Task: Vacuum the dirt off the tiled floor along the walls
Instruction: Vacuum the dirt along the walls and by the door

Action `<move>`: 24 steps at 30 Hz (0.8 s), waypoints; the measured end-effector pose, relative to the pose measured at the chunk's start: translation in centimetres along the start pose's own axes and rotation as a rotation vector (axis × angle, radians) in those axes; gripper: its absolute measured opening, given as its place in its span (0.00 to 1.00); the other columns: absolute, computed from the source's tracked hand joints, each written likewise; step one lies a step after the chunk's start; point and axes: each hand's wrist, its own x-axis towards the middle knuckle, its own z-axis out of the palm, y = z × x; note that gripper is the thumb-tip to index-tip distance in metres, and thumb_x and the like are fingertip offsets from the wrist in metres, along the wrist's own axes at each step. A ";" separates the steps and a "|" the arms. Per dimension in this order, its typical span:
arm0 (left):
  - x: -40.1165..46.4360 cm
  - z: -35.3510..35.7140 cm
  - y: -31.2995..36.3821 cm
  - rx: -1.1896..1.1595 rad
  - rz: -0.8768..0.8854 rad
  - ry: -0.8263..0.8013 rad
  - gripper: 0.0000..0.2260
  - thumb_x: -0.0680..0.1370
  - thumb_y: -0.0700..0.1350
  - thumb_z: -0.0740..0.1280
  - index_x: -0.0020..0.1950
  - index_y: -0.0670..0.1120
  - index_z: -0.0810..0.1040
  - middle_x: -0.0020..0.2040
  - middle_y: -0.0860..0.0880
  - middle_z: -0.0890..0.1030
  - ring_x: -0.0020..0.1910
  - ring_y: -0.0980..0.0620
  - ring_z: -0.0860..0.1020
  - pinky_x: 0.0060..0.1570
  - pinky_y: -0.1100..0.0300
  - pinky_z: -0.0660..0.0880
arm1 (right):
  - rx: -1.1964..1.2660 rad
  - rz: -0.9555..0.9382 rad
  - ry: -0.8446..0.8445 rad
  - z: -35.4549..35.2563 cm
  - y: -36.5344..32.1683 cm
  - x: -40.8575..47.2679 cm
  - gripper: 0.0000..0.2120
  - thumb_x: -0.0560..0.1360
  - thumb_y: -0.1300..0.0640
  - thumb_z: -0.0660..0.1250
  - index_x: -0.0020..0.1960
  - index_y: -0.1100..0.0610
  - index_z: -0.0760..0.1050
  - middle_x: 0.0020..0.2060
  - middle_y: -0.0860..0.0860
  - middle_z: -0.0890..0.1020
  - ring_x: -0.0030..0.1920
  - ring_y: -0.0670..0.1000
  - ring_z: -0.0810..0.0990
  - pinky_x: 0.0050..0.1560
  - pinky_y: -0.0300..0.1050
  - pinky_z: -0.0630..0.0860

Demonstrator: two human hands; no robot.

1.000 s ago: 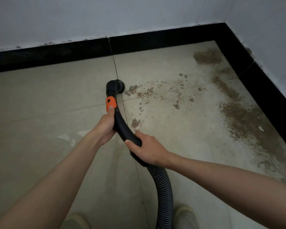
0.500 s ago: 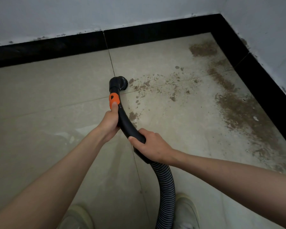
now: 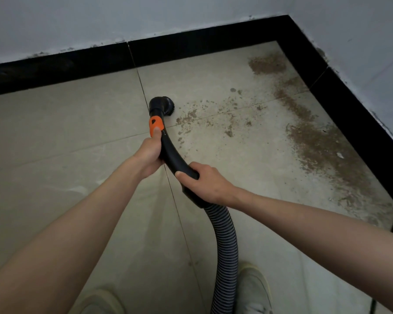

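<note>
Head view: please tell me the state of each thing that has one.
Brush nozzle: down on the tiled floor.
Dirt: not yet vacuumed, thickest by the right wall.
Left hand: grips the black handle.
Right hand: grips the handle lower down.

Both forearms (image 3: 95,225) are bare right up to the bottom edge of the view, with no sleeves showing; nothing is worn at the wrists or on the hands (image 3: 149,155). Down below, two pale, light-coloured shoes (image 3: 254,291) with rounded toes and lighter soles
</note>
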 end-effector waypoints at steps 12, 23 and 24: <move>0.4 2.6 2.7 0.161 0.003 0.005 0.25 0.82 0.58 0.52 0.66 0.39 0.68 0.49 0.46 0.76 0.47 0.49 0.75 0.46 0.57 0.73 | 0.115 0.095 0.097 -0.4 -1.1 0.4 0.17 0.79 0.40 0.61 0.46 0.54 0.73 0.38 0.48 0.79 0.39 0.48 0.79 0.37 0.40 0.73; 1.7 -1.3 2.6 0.255 -0.007 0.056 0.28 0.81 0.60 0.51 0.64 0.36 0.70 0.51 0.42 0.77 0.47 0.45 0.77 0.46 0.55 0.75 | 0.095 0.145 0.050 3.0 -4.1 0.9 0.16 0.79 0.41 0.60 0.48 0.54 0.70 0.40 0.51 0.79 0.42 0.54 0.79 0.40 0.46 0.72; 1.7 -1.7 2.6 0.237 -0.005 0.045 0.28 0.82 0.59 0.51 0.64 0.36 0.70 0.48 0.43 0.77 0.45 0.47 0.77 0.43 0.57 0.75 | 0.088 0.128 0.043 3.1 -4.0 1.1 0.16 0.79 0.41 0.60 0.48 0.54 0.70 0.40 0.51 0.79 0.42 0.54 0.79 0.39 0.47 0.72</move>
